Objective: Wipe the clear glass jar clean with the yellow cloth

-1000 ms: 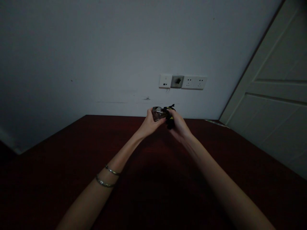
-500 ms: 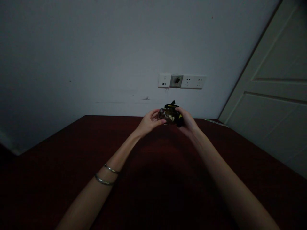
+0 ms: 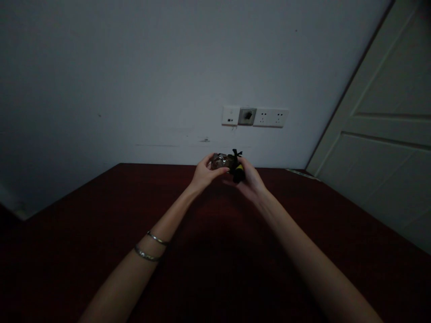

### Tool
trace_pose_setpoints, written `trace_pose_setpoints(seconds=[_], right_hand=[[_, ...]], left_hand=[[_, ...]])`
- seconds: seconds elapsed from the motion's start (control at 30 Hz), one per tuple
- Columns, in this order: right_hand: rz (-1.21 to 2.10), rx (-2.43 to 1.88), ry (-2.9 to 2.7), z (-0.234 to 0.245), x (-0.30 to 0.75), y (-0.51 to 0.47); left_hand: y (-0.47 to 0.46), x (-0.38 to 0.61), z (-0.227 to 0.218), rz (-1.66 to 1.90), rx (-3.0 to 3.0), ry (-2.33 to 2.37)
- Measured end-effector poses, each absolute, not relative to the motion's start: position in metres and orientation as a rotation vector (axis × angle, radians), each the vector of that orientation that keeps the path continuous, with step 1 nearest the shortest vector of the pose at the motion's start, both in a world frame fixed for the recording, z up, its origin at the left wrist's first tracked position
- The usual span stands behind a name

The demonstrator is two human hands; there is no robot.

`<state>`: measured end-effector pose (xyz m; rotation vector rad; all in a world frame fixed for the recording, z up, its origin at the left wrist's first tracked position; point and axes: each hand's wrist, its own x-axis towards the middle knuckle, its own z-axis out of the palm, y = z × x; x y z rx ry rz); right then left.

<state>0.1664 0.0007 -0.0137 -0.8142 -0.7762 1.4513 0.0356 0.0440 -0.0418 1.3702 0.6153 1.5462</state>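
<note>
So, the shiny thing (image 3: 221, 161) is pinched by the left hand (image 3: 203, 174), black-and-yellow end (image 3: 239, 173) gripped by the right hand (image 3: 253, 180), probably for steadiness.

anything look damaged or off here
Yes: the pale wall has a dark scuff and a thin dark line just above the table, standing out against the plain surface. The shiny held item is too dim to judge for damage.

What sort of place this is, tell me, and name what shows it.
Probably a room indoors, perhaps in a home or office: a dark red table against a pale wall, sockets above it, and what looks like a door at right.
</note>
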Motion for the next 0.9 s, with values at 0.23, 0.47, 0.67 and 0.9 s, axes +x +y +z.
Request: trace_pose_setpoints(seconds=[0.23, 0.47, 0.67, 0.9], right_hand=[[1.628, -0.73, -0.506, -0.024, 0.184, 0.021], [1.531, -0.689, -0.528, -0.03, 0.189, 0.025], [1.144, -0.9, -0.835, -0.034, 0.193, 0.031], [0.468, -0.914, -1.512, -0.023, 0.208, 0.029]], left_hand=[[0.042, 0.036, -0.05, 1.456, 1.071, 0.437], [0.038, 0.025, -0.051, 1.242, 0.693, 0.267], [0.038, 0.017, -0.057, 1.093, 0.608, 0.268], [0.038, 0.02, -0.058, 0.958, 0.619, 0.353]])
